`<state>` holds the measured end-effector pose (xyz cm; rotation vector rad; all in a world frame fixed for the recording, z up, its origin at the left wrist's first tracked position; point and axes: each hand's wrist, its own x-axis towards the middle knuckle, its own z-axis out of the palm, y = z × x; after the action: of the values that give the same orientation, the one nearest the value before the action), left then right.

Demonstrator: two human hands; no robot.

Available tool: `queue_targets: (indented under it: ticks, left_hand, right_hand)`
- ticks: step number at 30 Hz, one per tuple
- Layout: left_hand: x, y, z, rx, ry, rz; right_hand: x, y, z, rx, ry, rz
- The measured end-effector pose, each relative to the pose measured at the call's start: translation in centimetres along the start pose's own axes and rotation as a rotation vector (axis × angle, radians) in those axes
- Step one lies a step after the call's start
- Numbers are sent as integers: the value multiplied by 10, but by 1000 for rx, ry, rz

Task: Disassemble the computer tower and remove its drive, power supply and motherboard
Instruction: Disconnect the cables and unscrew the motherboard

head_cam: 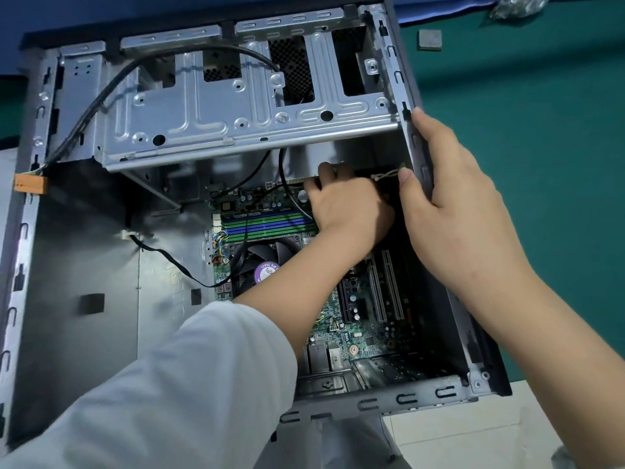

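The computer tower (84, 252) lies open on its side. Its green motherboard (365, 336) sits in the lower right of the case, with a black CPU fan (260, 262) and green and blue memory slots (270, 221). My left hand (348, 204) reaches in over the board. Its fingers curl down on a white connector (297, 180) at the board's far edge, and the fingertips are hidden. My right hand (453, 198) grips the case's right wall (411, 96), thumb inside and fingers outside. The metal drive cage (236, 130) spans the top and looks empty.
Black cables (169, 66) loop over the drive cage, and another (169, 262) runs across the case floor to the board. An orange tab (30, 184) sticks out of the left wall. A grey square pad (430, 39) and a bag (517, 5) lie on the green mat (541, 130).
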<state>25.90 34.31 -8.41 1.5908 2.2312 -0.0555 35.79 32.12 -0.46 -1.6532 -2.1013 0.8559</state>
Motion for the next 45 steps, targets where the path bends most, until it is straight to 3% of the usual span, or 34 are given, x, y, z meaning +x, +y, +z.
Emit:
queue_targets:
  ticks: [3, 10, 16, 24, 29, 35, 40, 45]
  left_hand:
    - [-5, 0, 3, 35, 24, 49]
    - [3, 4, -3, -64, -75, -99]
    - [-7, 0, 3, -23, 2, 18]
    - [2, 2, 1, -58, -23, -61]
    - [-6, 0, 5, 49, 30, 79]
    - [0, 3, -1, -48, -32, -54]
    - [-6, 0, 4, 33, 14, 76]
    - [-3, 0, 5, 13, 30, 51]
  right_hand:
    - [0, 0, 0, -15, -2, -2]
    - [1, 1, 0, -12, 2, 5]
    - [0, 1, 1, 0, 1, 3]
    - [1, 2, 0, 2, 14, -3]
    - [1, 2, 1, 6, 7, 2]
    - [1, 2, 1, 7, 6, 5]
    - [2, 3, 1, 7, 8, -2]
    - [2, 3, 1, 8, 10, -6]
